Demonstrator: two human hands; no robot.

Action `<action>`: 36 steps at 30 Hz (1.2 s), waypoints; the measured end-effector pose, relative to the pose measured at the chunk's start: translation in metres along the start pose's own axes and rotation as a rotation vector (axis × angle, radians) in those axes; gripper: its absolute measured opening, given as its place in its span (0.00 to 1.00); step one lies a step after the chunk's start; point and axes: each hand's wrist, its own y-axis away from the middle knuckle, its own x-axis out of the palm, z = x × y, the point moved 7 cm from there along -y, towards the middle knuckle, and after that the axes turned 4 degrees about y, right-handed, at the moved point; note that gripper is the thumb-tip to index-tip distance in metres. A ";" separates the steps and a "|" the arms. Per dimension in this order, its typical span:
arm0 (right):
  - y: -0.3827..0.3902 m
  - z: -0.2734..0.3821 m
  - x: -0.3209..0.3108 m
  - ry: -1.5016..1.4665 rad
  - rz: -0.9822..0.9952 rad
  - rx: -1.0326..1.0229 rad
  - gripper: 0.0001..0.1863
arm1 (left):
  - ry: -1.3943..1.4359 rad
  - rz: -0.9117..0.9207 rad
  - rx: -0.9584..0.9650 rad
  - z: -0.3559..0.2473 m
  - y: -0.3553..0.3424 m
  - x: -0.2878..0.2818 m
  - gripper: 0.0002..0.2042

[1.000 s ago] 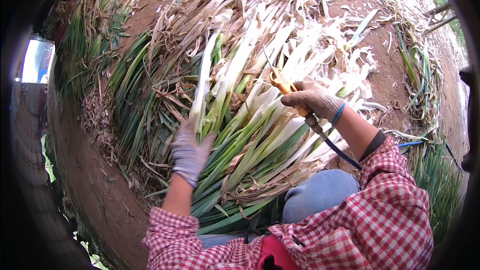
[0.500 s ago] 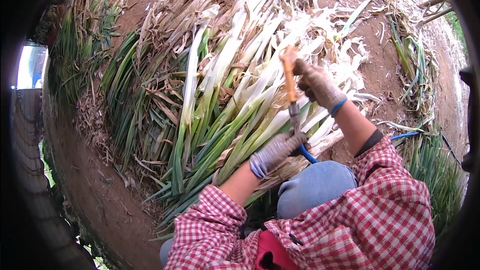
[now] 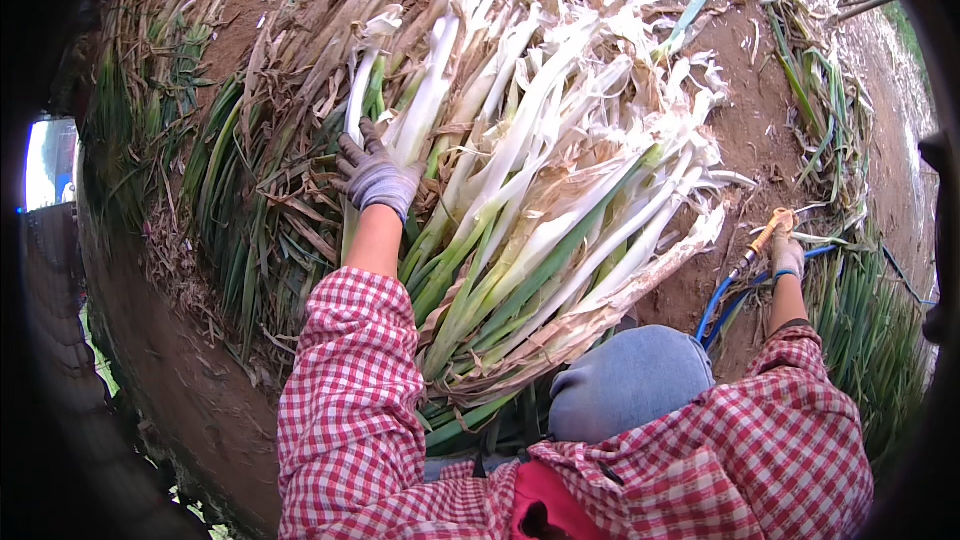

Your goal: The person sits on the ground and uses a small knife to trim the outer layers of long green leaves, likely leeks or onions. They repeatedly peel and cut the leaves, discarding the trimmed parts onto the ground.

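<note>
My left hand (image 3: pixel 377 178), in a pale glove with dark fingertips, rests on a long white-stemmed green onion (image 3: pixel 360 90) at the left of the pile. Its fingers are spread and not wrapped round the stalk. Far to the right, my gloved right hand (image 3: pixel 788 254) grips an orange blow gun (image 3: pixel 768 230) low over the soil, and a blue hose (image 3: pixel 713 308) runs from its metal end. Between my hands lies a heap of green onions (image 3: pixel 545 155), white ends pointing away, with torn, dry outer skins among them.
More unpeeled green onions (image 3: pixel 235 160) with brown leaves lie to the left. Green leaves (image 3: pixel 865 315) are heaped at the right, near another small bunch (image 3: pixel 820 105). Bare soil (image 3: pixel 750 90) with scraps borders the pile. My knee in blue denim (image 3: pixel 632 385) is in front.
My left hand has left the hose end of the blow gun and reached forward left onto a stalk. My right hand has carried the blow gun from over the pile to the far right.
</note>
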 end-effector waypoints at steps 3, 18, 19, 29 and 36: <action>0.070 0.059 -0.001 0.331 0.036 -0.038 0.44 | 0.021 -0.063 0.004 0.009 -0.002 -0.007 0.58; 0.243 0.198 0.022 -0.487 0.240 -0.180 0.35 | 0.659 0.017 0.660 -0.032 0.132 -0.062 0.39; 0.241 0.204 0.024 -0.575 0.361 -0.076 0.34 | 0.550 0.015 0.723 -0.048 0.144 -0.055 0.40; 0.262 0.144 0.121 -1.017 0.886 0.366 0.32 | 0.366 0.279 0.670 -0.103 0.056 0.022 0.60; 0.287 0.193 0.121 -1.351 1.039 0.390 0.39 | 0.597 0.821 0.563 -0.099 0.023 0.058 0.68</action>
